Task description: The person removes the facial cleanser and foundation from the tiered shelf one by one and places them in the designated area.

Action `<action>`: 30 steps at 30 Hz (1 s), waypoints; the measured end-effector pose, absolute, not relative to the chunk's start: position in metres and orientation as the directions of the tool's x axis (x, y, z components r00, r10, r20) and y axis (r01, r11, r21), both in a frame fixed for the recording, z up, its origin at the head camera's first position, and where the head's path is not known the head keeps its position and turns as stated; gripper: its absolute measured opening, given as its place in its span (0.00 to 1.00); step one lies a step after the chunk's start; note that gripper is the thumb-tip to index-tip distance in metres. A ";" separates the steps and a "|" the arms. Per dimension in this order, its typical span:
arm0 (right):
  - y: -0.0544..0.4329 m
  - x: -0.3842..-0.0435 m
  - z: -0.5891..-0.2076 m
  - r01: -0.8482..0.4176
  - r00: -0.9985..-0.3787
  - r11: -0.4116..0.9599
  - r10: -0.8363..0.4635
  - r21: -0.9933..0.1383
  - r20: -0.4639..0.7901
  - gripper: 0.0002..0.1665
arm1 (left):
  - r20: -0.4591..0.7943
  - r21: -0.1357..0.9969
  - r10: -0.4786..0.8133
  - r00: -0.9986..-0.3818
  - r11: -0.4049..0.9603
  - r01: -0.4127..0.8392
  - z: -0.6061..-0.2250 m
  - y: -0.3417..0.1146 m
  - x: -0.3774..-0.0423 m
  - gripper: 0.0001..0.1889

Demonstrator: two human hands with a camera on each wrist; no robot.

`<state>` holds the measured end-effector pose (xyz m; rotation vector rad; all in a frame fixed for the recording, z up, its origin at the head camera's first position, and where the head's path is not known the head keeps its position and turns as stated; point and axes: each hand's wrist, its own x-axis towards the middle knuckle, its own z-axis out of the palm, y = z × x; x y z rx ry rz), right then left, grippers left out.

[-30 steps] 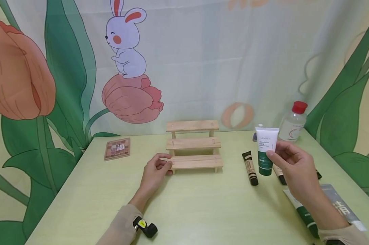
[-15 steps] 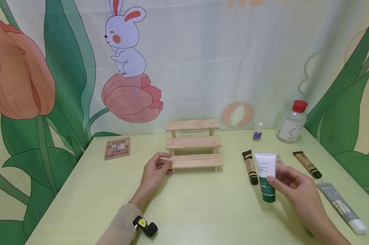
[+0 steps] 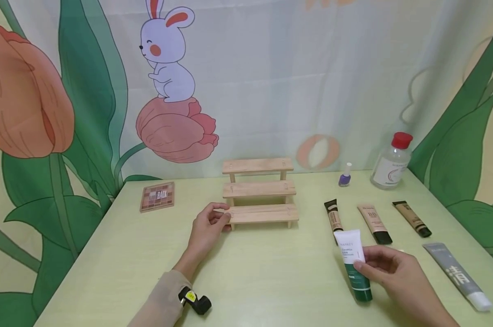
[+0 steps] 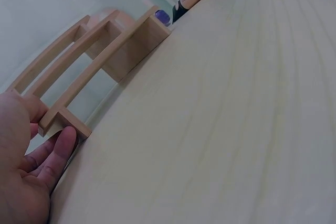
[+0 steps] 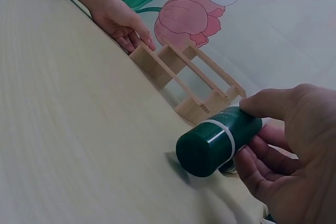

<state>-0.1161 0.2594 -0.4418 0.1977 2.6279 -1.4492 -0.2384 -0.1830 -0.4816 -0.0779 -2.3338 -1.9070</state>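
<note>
A small three-step wooden stand stands at the back middle of the table. My left hand grips the left end of its lowest step, thumb on top and fingers at the leg below, as the left wrist view shows. My right hand pinches a white and green squeeze tube between thumb and fingers. The tube's green cap end points down toward the table, close over it. Just behind the tube lies a slim beige and black tube, its lower end partly covered.
To the right lie a pink BB cream tube, a brown and black tube and a grey tube. Behind them stand purple nail polish and a red-capped bottle. An eyeshadow palette lies back left.
My right hand has come down and toward me with the squeeze tube, uncovering the nail polish and the BB cream tube. My left hand stays on the stand.
</note>
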 end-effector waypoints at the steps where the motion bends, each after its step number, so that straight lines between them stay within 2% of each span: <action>1: 0.260 -0.116 -0.443 0.187 -0.980 0.533 0.051 -0.825 -0.190 0.33 | 0.129 0.972 -0.041 -0.991 0.202 0.118 -0.482 -0.183 -0.238 0.11; 11: 0.259 -0.118 -0.447 0.232 -0.969 0.559 0.065 -0.796 -0.237 0.35 | 0.125 0.974 -0.043 -0.991 0.198 0.114 -0.482 -0.183 -0.238 0.11; 30: 0.254 -0.113 -0.447 0.226 -0.970 0.638 0.078 -0.736 -0.230 0.36 | 0.124 0.974 -0.028 -0.992 0.193 0.117 -0.482 -0.185 -0.237 0.12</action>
